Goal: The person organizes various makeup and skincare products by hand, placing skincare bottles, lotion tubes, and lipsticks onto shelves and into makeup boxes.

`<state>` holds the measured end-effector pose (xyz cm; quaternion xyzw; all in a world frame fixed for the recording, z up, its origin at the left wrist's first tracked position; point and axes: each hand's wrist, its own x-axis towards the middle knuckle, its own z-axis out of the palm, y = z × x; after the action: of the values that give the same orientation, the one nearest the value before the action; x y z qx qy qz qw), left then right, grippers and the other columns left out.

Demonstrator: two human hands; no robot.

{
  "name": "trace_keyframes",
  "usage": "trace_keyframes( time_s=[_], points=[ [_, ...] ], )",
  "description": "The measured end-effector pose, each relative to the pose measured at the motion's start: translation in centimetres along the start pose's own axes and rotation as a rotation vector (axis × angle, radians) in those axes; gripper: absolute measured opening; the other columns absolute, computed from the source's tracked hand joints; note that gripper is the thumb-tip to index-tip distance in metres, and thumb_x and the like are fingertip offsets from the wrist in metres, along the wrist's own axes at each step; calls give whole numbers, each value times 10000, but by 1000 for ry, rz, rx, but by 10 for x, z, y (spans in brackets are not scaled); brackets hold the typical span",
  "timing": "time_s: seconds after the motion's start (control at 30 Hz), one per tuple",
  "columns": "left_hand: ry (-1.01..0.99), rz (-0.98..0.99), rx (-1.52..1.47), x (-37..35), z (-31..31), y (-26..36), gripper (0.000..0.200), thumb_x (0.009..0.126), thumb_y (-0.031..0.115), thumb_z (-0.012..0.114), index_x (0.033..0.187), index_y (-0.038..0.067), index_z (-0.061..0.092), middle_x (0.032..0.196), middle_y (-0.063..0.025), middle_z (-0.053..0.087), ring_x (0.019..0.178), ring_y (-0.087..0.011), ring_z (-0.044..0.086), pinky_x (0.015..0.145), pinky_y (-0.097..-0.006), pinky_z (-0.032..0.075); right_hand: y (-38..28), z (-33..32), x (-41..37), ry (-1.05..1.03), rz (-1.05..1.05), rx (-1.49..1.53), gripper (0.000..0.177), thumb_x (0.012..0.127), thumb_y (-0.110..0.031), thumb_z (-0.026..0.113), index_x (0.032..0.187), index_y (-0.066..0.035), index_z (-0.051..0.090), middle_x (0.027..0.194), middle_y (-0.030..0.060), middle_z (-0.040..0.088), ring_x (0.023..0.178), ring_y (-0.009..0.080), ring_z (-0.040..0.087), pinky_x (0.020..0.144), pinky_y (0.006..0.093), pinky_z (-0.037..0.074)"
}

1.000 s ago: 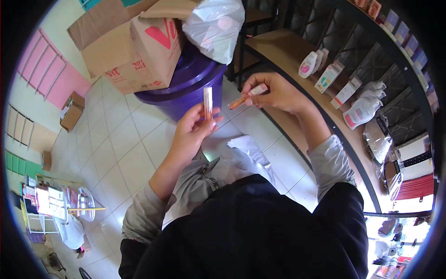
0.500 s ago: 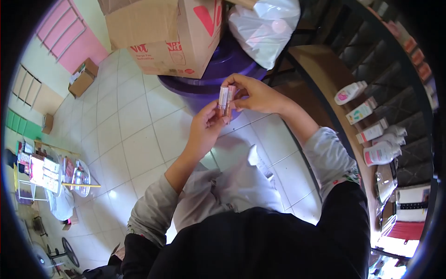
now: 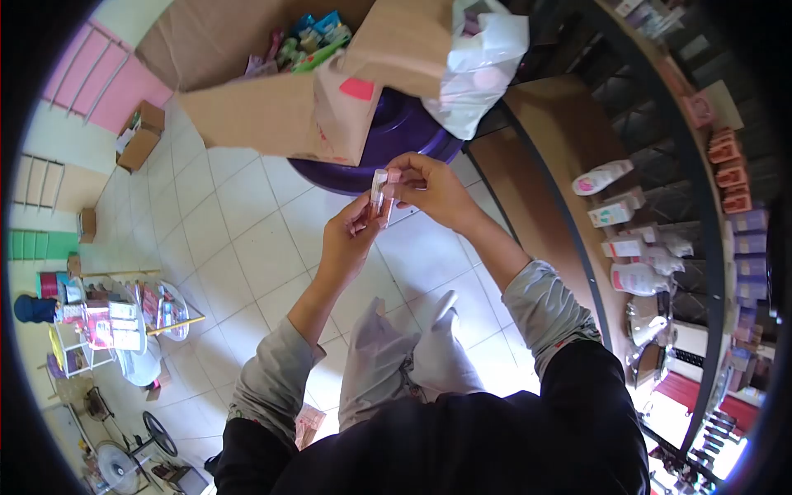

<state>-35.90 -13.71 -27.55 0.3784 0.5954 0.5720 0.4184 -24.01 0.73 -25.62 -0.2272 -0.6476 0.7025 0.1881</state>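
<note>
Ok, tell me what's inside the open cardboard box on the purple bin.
Small colourful packets, blue, green and pink, show in the opening of the cardboard box. Its flaps and walls cover everything deeper, so the rest cannot be seen.

2 slim pinkish tubes [image 3: 381, 194], near upright, side by side, pinched between left hand [image 3: 351, 235] and right hand [image 3: 426, 186]

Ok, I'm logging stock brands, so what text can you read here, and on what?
No text can be read.
On the cardboard box: pink and red print, cut off and illegible.
On the tubes held by the left hand and right hand: too small to read.
On the shelf bottles: labels blurred.
</note>
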Motion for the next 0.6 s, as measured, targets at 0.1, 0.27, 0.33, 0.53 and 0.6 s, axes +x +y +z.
trace_keyframes(
  time_s=[0.1, 0.27, 0.33, 0.53, 0.6],
  points=[
    [-24, -7, 11, -5, 19, 56, 460, 874, -26, 574, 1322, -25, 471, 1036, -43, 605, 932, -101, 578, 861, -250, 467, -54, -1, -27, 125, 0, 37, 278, 850, -125, 691, 1080, -6, 589, 925, 35, 640, 726, 64, 573, 620, 238, 518],
    [-88, 16, 3, -20, 71, 154, 429, 858, -52, 578, 1279, -41, 499, 985, -59, 631, 930, -113, 601, 863, -258, 477, -138, -19, -87, 333, -29, 106, 326, 841, -87, 690, 1138, -5, 583, 968, 55, 632, 726, 74, 574, 605, 235, 515],
    [-178, 29, 40, -25, 96, 189, 419, 864, -55, 585, 1273, -39, 494, 1025, -76, 632, 967, -125, 603, 875, -261, 477, -176, -38, -119, 373, 0, 88, 346, 840, -37, 676, 1159, 20, 555, 1013, 74, 629, 852, 115, 615, 672, 264, 542],
    [-271, -18, -45, -39, 196, 259, 353, 915, -10, 534, 1264, -25, 485, 1035, -60, 610, 999, -113, 565, 882, -244, 447, -270, -106, -236, 631, -191, -129, 316, 871, 20, 601, 1177, 23, 525, 984, 63, 605, 868, 129, 617, 770, 278, 511],
    [-375, 22, -102, -41, 230, 264, 329, 924, 18, 532, 1248, -18, 495, 970, -33, 588, 938, -100, 538, 859, -237, 429, -305, -126, -285, 785, -236, -165, 230, 895, 1, 560, 1124, 4, 543, 888, 64, 620, 767, 147, 631, 695, 285, 508]
  ],
)
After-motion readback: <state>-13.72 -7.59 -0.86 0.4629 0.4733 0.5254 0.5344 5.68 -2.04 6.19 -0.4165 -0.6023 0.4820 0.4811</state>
